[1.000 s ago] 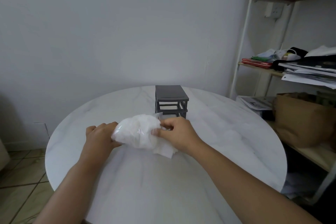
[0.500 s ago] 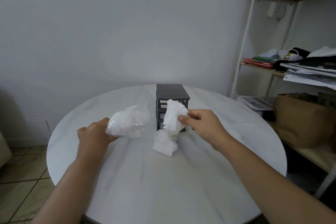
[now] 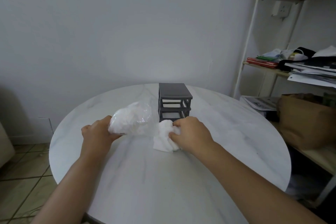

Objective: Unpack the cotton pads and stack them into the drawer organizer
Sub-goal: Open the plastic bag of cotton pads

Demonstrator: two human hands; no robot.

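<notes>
A clear plastic bag of white cotton pads (image 3: 131,119) is held off the table by my left hand (image 3: 99,133), which grips its lower left end. My right hand (image 3: 190,133) is closed on a small pile of loose white cotton pads (image 3: 163,139) lying on the white marble table (image 3: 163,187). Just behind that pile stands the dark grey drawer organizer (image 3: 173,103), a small frame with open slots facing me. The bag's open end points toward the organizer.
The round table ends near the wall at the back. A shelf unit (image 3: 291,71) on the right holds papers, red books and a brown paper bag (image 3: 305,120). Tiled floor (image 3: 21,178) lies to the left.
My right hand pulled a wad of pads out of the bag, lifted it, then brought it down onto the pile in front of the organizer. The left hand kept holding the bag.
</notes>
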